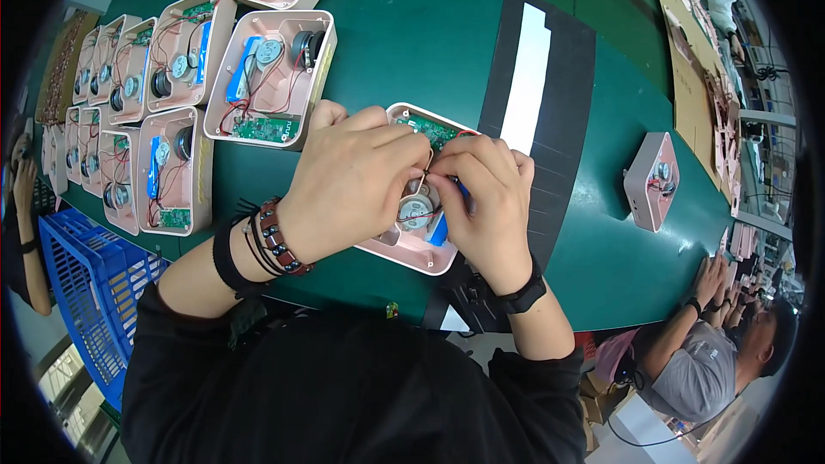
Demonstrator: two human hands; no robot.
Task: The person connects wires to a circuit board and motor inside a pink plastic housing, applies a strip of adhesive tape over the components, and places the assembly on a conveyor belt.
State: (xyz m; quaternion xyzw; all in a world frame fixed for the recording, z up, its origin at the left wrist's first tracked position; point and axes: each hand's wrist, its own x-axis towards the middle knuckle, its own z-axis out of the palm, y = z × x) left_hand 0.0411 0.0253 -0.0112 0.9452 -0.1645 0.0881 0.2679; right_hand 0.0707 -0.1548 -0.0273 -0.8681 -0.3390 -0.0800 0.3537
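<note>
An open pale-pink housing (421,259) sits on the green table (412,43) in front of the person, between the two hands. The left hand (352,180) reaches over its left side and the right hand (488,198) over its right, their fingertips meeting above the inside. The fingers of both hands are pinched together on thin wires (426,179); exactly how each one grips is too small to tell. Inside the housing show a green circuit board (427,129), a round silver part (417,213) and a blue block (441,233), partly covered. To the left stands a similar filled housing (305,15), with more housings (204,180) in rows beyond it. Right of the hands lies a black mat (500,34) bearing a white strip (526,69); farther right stands a lone housing (639,174).
</note>
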